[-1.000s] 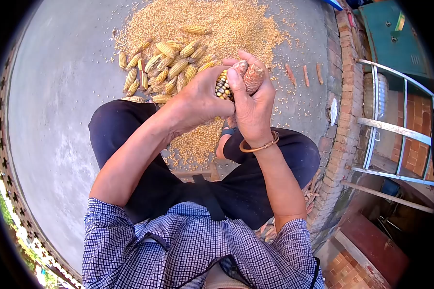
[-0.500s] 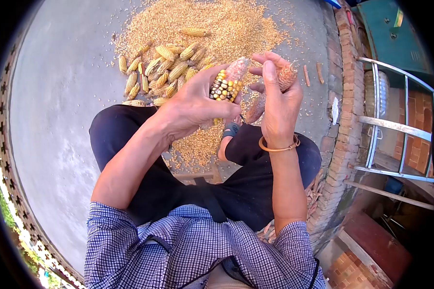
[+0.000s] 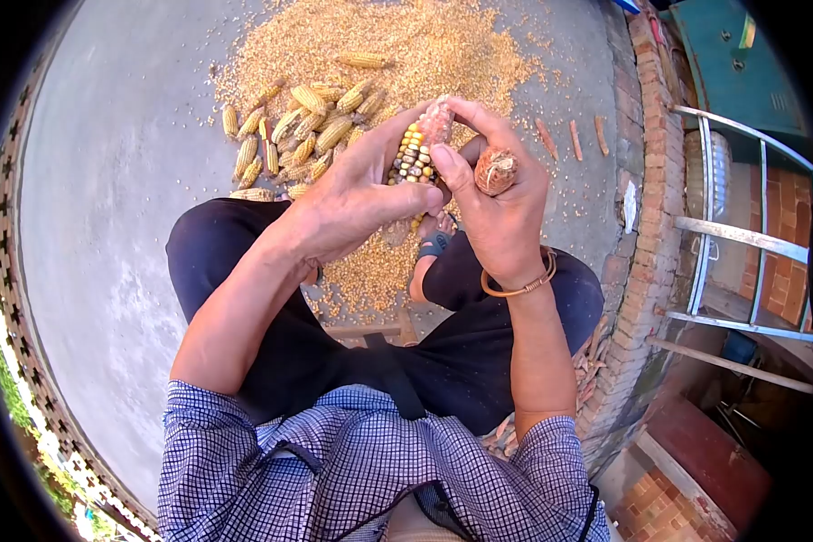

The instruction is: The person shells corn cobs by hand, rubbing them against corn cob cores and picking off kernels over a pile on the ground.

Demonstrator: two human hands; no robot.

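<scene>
My left hand (image 3: 357, 194) is closed round a partly shelled ear of corn (image 3: 414, 155). Yellow, white and dark kernels cover its lower part, while the pinkish upper part is bare. A reddish bare corn cob (image 3: 495, 172) sits in my right hand (image 3: 506, 208), its broken end facing me and the rest hidden by the hand. The right thumb and forefinger touch the bare side of the ear. Beyond the left hand lies a heap of unshelled corn ears (image 3: 312, 126), beside a wide spread of loose corn kernels (image 3: 415, 54).
Several bare cobs (image 3: 575, 140) lie on the concrete floor (image 3: 108, 226) to the right. A low brick edging (image 3: 650, 181) runs along that side, with a metal ladder-like frame (image 3: 741, 230) beyond it. More kernels (image 3: 361, 285) lie between my legs, near a sandalled foot (image 3: 435, 242).
My right hand has moved left onto the ear, turning its cob so the end faces me. A cob on the floor behind it now shows. The left hand stays almost in place.
</scene>
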